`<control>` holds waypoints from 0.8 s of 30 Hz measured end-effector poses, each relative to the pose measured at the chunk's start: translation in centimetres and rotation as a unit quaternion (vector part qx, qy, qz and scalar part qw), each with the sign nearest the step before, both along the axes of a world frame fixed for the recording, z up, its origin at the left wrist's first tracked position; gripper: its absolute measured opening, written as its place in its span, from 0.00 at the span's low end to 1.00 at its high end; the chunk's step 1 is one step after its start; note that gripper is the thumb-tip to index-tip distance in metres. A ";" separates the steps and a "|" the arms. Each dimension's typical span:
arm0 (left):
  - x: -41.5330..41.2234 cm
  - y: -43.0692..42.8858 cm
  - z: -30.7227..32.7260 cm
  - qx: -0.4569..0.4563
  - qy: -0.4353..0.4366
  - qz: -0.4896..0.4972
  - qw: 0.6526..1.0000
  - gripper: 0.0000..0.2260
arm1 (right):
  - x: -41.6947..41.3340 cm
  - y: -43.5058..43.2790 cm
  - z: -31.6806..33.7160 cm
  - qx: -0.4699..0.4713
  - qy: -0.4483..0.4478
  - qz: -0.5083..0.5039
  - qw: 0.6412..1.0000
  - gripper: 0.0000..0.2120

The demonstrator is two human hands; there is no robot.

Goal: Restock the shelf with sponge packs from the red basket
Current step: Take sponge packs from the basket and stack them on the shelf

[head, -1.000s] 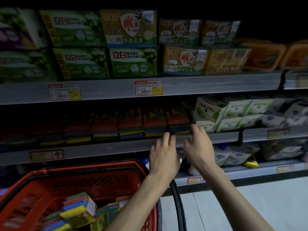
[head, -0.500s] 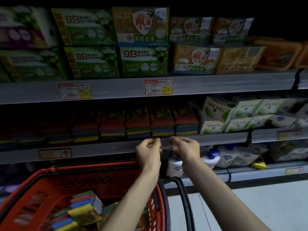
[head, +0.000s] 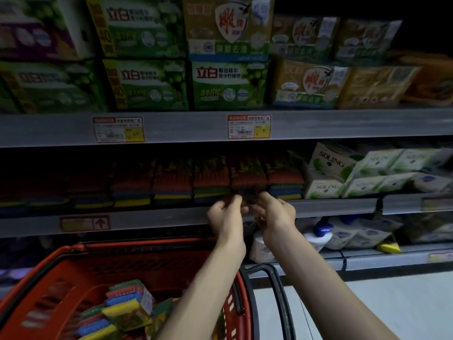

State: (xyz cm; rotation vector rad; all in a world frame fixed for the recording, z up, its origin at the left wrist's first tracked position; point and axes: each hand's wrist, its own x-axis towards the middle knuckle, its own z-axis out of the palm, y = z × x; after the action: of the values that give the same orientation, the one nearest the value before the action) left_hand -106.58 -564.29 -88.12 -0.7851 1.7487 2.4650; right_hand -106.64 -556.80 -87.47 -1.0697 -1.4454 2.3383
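Hung close together at the shelf (head: 159,218) lip: left hand (head: 226,213), right hand (head: 275,213), fingers curled, grip unreadable in the dark. Lay below-left, nearer the left hand: sponge packs (head: 127,303) in the red basket (head: 49,266).

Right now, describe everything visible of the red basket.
The red basket fills the lower left, below the sponge shelf. It looks like hard plastic, with slotted walls and a thick rim; black handles hang down at its right side. Multi-coloured sponge packs lie piled inside. The left forearm crosses above its right rim; contact cannot be told.
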 end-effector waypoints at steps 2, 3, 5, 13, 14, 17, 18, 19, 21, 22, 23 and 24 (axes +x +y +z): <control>0.0 0.0 -0.1 0.001 -0.007 0.001 1.000 0.05 | -0.2 -0.1 0.1 -0.006 -0.013 0.004 1.000 0.04; -0.1 0.0 -0.2 0.001 -0.010 0.001 1.000 0.05 | -0.3 -0.2 0.0 -0.012 -0.018 0.005 1.000 0.04; -0.1 0.0 -0.4 0.002 -0.013 -0.004 1.000 0.06 | -0.7 -0.3 -0.2 -0.025 -0.020 -0.002 0.999 0.05; 0.0 0.3 0.4 -0.026 -0.016 -0.020 0.999 0.12 | -1.1 0.0 -0.5 -0.033 -0.015 -0.011 0.999 0.11; 0.0 0.4 0.5 -0.024 -0.016 -0.020 0.999 0.12 | -1.1 0.1 -0.5 -0.029 -0.017 -0.008 0.999 0.11; 0.0 0.5 0.5 -0.019 -0.016 -0.019 1.000 0.12 | -0.7 0.3 -0.7 -0.025 -0.025 0.005 0.999 0.12; 0.0 0.6 0.4 -0.015 -0.017 -0.019 1.000 0.12 | -0.5 0.4 -0.7 -0.024 -0.026 0.004 0.999 0.11; 0.0 0.6 0.3 -0.012 -0.019 -0.018 1.000 0.10 | -0.3 0.5 -0.7 -0.023 -0.028 -0.002 0.999 0.09; -0.1 0.6 0.2 -0.009 -0.025 -0.014 1.000 0.07 | 0.1 1.1 -0.6 -0.019 -0.030 -0.030 0.999 0.07; -0.2 0.7 0.1 -0.009 -0.028 -0.012 0.999 0.07 | 0.2 1.5 -0.5 -0.016 -0.030 -0.048 0.998 0.06; -0.3 0.8 0.0 -0.009 -0.030 -0.010 0.999 0.07 | 0.2 1.9 -0.5 -0.014 -0.030 -0.065 0.997 0.05; -0.3 0.8 -0.1 -0.008 -0.032 -0.009 0.999 0.07 | 0.3 2.4 -0.5 -0.013 -0.032 -0.081 0.996 0.05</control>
State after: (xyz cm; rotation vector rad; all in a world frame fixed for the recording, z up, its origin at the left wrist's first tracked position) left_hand -106.92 -563.46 -88.20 -0.8359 1.7496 2.3902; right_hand -106.39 -554.37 -87.97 -1.2307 -1.2996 2.2350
